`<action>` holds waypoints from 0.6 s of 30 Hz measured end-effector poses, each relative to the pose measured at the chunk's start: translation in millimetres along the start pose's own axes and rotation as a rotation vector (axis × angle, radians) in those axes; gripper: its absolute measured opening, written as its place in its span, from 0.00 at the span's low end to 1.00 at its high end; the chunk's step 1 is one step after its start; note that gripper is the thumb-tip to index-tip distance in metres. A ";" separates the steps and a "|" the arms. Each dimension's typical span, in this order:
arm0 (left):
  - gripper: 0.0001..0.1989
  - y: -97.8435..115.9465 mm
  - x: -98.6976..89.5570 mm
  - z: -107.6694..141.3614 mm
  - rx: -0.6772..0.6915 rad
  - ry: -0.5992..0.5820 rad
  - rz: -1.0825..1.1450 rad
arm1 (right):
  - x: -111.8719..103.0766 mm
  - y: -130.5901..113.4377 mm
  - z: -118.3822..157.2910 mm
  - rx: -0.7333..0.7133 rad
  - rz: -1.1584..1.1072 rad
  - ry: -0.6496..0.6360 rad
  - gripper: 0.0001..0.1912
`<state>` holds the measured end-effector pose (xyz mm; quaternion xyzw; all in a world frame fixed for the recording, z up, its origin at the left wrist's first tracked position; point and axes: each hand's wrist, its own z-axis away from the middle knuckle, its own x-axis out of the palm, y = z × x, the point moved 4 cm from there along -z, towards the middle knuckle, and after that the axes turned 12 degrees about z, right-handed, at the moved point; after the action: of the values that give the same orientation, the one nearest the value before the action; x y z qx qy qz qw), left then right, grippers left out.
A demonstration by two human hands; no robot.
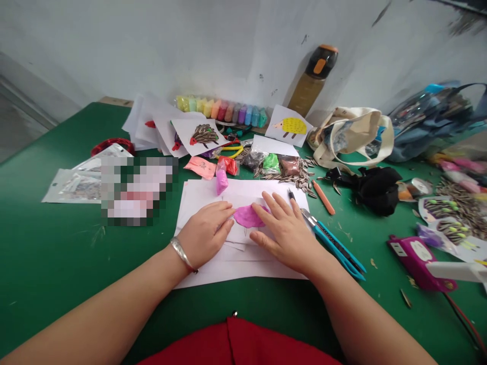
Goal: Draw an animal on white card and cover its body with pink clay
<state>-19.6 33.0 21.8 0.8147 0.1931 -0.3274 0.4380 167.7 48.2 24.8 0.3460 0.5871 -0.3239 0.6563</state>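
A flattened patch of magenta modelling clay [246,217] lies on a small white sheet of paper, with short drawn lines showing below it. My left hand [203,230], with a silver bangle at the wrist, rests flat on the paper, its fingertips at the clay's left edge. My right hand [291,234] is spread over the paper, and its index fingertip touches the clay's right side. Beneath lie larger white sheets [198,274]. Just behind the hands stands a small pink clay packet [221,180]. A pen [291,194] lies partly hidden beside my right fingers.
Right of the paper lie blue scissors [338,248], a box cutter and an orange stick [323,197]. Behind are clay packets [271,163], sunflower seeds [300,177], hedgehog pictures [203,138] and a bottle [312,81]. A magenta device [418,263] sits at right.
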 end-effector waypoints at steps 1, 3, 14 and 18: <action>0.16 0.0 0.0 -0.1 0.001 -0.001 0.002 | 0.3 -0.7 0.1 -0.002 -0.001 -0.007 0.34; 0.16 0.3 0.3 -0.4 0.005 -0.007 -0.002 | 1.7 -1.4 -0.1 -0.015 -0.008 -0.029 0.33; 0.13 7.7 8.4 0.8 0.112 -0.120 -0.086 | 2.1 20.2 -0.5 0.040 -0.094 0.025 0.31; 0.13 7.7 9.2 0.3 0.101 -0.126 -0.088 | 4.8 9.0 -3.8 0.014 -0.019 -0.009 0.29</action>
<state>-8.5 28.9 19.8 0.8043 0.1838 -0.4062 0.3928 173.5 56.2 20.3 0.3436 0.5849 -0.3359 0.6534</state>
